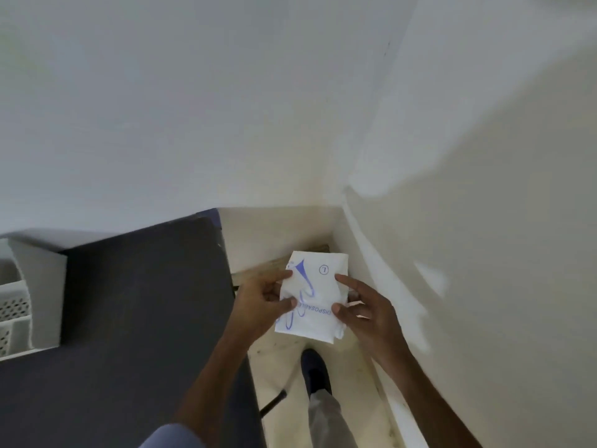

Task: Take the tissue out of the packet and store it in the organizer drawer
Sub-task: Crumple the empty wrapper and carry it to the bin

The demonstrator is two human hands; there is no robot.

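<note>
Dark table [139, 286] at left; white perforated organizer [14, 315] on its far-left edge. Pale floor [284, 360] w/ shoe [315, 370].

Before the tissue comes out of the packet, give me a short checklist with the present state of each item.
1. Packet held in both hands: ok. The left hand pinches its left edge and the right hand its right edge.
2. Packet clear of the dark table: ok, it is held over the floor beside it.
3. Packet already opened: cannot tell, no torn edge shows.
4. Tissue visible: not ok, only the printed wrapper shows.
5. Organizer within view: ok, a white perforated unit sits at the far left of the table.
6. Drawer open: cannot tell, it is cut off by the frame.
</note>
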